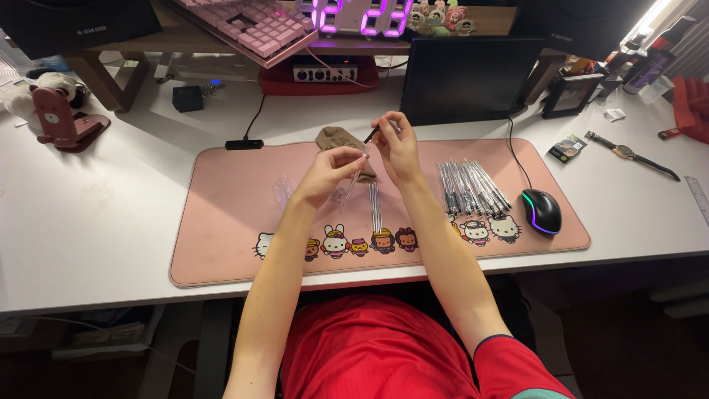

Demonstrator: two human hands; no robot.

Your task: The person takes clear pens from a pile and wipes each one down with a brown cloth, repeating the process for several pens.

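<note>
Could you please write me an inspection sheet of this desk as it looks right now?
Surface: white desk with a pink desk mat bearing cartoon figures along its near edge.
Job's things: clear pen barrel in the left hand; small dark part pinched in the right hand; thin refills on the mat; row of finished pens to the right.
Clutter: brown pouch, wristwatch, pink phone stand, picture frame.
Grip: both hands closed on pen parts.
Cables: mouse cable runs back toward the monitor; black cable at the mat's rear.
Surroundings: pink keyboard, glowing clock.
</note>
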